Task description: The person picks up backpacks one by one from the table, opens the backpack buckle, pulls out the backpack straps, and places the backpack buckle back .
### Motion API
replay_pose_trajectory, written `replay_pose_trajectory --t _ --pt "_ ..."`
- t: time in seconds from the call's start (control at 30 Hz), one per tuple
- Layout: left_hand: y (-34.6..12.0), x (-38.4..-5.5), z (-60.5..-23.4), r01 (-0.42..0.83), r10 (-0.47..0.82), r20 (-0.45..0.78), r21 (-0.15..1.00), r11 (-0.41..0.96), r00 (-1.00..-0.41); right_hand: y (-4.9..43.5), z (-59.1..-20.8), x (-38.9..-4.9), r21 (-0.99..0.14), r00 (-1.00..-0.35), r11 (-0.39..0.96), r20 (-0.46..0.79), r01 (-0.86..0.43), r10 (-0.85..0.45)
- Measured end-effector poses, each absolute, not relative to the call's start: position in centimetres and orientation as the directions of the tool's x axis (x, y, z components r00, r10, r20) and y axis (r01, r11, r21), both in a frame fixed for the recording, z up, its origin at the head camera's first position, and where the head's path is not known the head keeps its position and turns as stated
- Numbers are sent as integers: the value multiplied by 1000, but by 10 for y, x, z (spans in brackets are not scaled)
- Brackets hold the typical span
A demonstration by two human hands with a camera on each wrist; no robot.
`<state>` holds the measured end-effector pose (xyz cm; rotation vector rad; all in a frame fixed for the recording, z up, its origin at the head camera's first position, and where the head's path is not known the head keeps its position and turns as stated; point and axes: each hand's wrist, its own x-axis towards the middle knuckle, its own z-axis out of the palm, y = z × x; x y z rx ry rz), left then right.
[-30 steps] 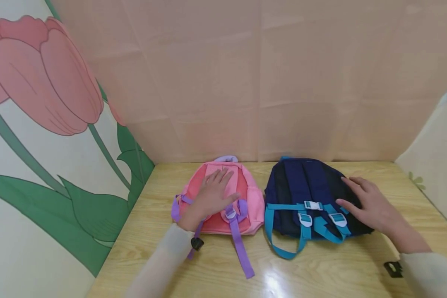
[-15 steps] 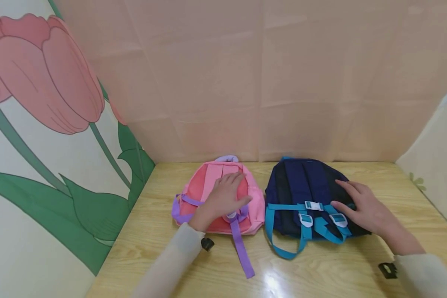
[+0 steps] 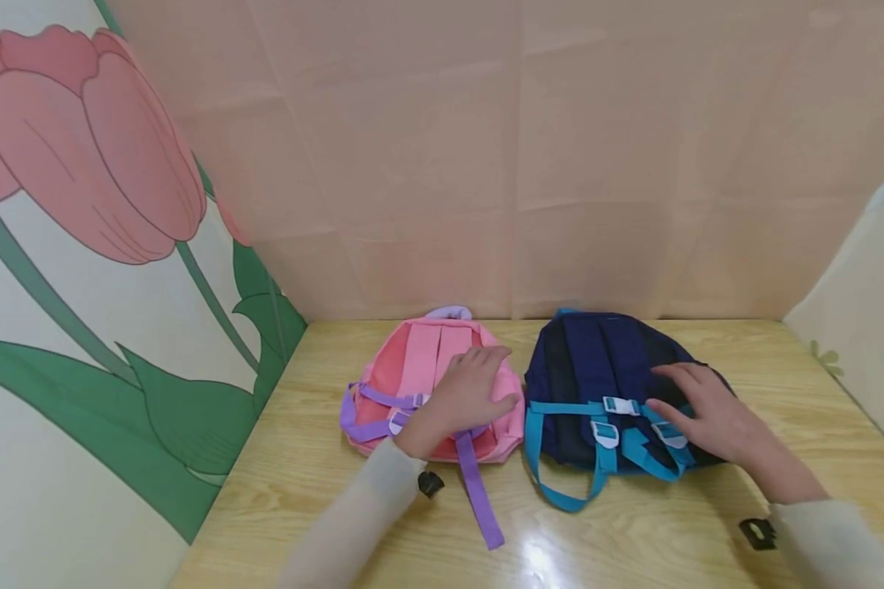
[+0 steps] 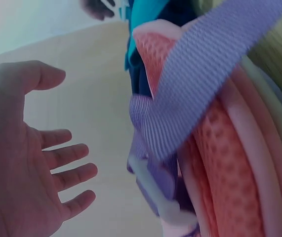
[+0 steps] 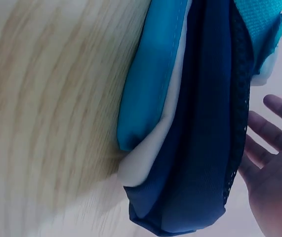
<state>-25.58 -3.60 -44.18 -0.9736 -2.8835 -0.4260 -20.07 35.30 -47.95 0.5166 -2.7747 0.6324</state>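
Observation:
Two small backpacks lie side by side on the table, straps facing up. The pink backpack (image 3: 420,352) has purple straps and pale buckles; its mesh side fills the right of the left wrist view. To its right lies the navy backpack (image 3: 597,352) with turquoise straps and white buckles. Over the right part of the pink one is my left hand (image 3: 467,397), fingers apart and holding nothing; the left wrist view shows a gap between palm and bag. My right hand (image 3: 714,413) hovers over the navy bag's right side, its fingers spread and nothing in them.
Both bags rest on a wood-grain table (image 3: 287,458) near its back edge. Behind rises a beige cloth wall (image 3: 516,164). A wall with painted tulips (image 3: 96,147) stands at the left, a pale wall (image 3: 869,311) at the right.
My left hand has shifted right across the pink backpack, uncovering its left straps and buckles. My right hand has moved slightly left over the navy one. Both backpacks have stayed put.

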Motion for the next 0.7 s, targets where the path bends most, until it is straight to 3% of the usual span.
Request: replay_pose_trajectory --t 0.37,0.7 --pt "-11 -251 -439 625 608 153 267 734 -779 347 -481 -202 -351 -887 835 349 -424 -303" --pt "8 -248 -439 682 661 167 181 709 -731 342 -485 -202 -336 -870 824 366 -455 -331"
